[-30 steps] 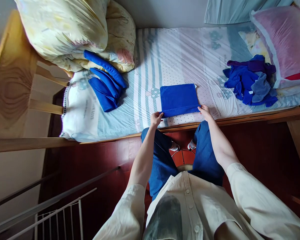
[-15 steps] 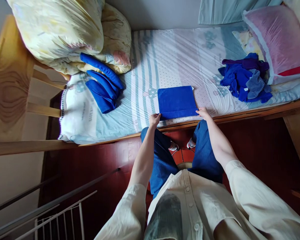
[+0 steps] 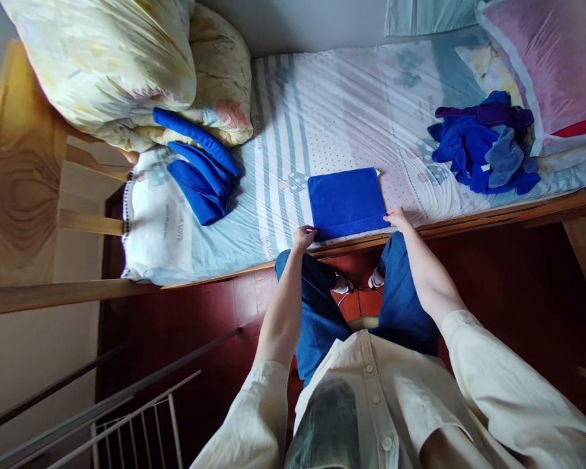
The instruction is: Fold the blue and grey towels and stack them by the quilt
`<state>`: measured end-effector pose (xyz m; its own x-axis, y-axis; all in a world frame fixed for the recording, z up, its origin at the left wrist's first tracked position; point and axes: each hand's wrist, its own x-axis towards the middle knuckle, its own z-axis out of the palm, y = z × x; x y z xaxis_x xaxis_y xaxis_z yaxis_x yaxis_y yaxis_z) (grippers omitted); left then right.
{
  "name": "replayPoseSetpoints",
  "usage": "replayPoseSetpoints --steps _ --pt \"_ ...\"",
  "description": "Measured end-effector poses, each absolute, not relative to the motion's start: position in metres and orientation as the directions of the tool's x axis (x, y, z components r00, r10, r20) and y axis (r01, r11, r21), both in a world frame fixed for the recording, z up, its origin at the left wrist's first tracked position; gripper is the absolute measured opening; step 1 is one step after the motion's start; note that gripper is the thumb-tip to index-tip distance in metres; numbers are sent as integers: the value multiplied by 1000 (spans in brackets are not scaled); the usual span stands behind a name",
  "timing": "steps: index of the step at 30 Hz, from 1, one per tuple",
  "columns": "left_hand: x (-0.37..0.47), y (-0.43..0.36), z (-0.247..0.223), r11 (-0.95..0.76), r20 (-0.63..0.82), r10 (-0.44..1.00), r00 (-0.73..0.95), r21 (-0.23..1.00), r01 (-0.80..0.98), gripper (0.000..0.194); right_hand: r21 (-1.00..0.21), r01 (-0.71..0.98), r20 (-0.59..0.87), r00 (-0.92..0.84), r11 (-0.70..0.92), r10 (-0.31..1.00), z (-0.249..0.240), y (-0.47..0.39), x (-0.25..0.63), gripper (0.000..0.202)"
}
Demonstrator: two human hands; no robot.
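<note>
A flat blue cloth (image 3: 346,200), rectangular with a folded strip along its near edge, lies on the bed close to the front rail. My left hand (image 3: 305,237) pinches its near left corner, and my right hand (image 3: 395,217) pinches the near right corner. Further left on the bed rest folded blue cloths (image 3: 202,172) in a loose stack. At the right is a crumpled heap of blue, purple and grey-blue cloths (image 3: 486,146).
A bulky yellow quilt (image 3: 112,58) fills the bed's back left, beside a wooden headboard (image 3: 27,169). A pink pillow (image 3: 551,65) lies at the back right. The wooden bed rail (image 3: 498,215) runs before my knees. A metal rack (image 3: 141,417) stands lower left.
The view has shifted slightly. Both hands still grip the near corners of the flat blue cloth, which has barely moved.
</note>
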<state>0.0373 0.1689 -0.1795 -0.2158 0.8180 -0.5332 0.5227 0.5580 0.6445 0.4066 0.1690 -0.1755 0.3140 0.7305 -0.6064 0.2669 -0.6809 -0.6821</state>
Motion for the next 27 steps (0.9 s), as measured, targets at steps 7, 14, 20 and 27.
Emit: replayPoseSetpoints --steps 7,14,20,27 --pt "39 168 -181 587 -585 793 -171 657 472 36 -620 304 -621 373 -723 689 -175 172 404 27" --pt "36 166 -182 592 -584 790 -187 644 484 24 -599 309 -607 426 -739 670 -173 171 403 30" --pt "36 166 -180 514 -505 841 -194 635 576 19 -612 292 -596 440 -735 672 -168 170 404 28" --pt "42 167 -171 527 -535 822 -195 585 616 20 -596 305 -607 434 -743 666 -164 171 405 27"
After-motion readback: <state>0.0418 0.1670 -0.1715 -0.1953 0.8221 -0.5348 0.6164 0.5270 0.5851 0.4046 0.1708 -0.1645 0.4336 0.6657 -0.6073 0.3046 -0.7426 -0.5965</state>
